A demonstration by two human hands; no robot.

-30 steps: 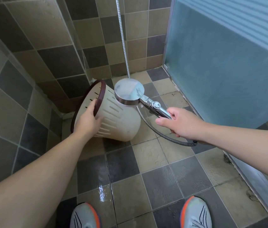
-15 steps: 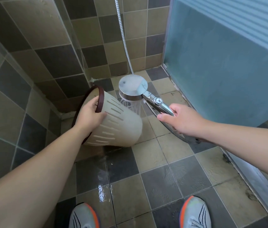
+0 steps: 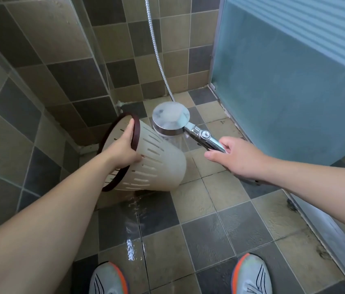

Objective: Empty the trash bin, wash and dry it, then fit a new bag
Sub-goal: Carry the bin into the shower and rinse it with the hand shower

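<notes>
A cream slotted trash bin [image 3: 158,164] with a dark brown rim is tipped on its side above the tiled floor, mouth toward the left wall. My left hand [image 3: 122,149] grips its rim, thumb outside and fingers hidden inside. My right hand [image 3: 235,158] holds the chrome handle of a round shower head [image 3: 170,119]. The head hangs just above the bin's side and base, and water sprays down from it onto the bin.
A metal shower hose [image 3: 156,52] rises along the back tiled wall. A frosted blue glass door [image 3: 290,85] closes the right side. Water runs over the floor tiles [image 3: 133,230] toward my two shoes [image 3: 250,274].
Water has started spraying from the shower head. The bin has dropped slightly lower and turned, and my left hand has shifted its hold on the rim. Wet patches on the floor have grown.
</notes>
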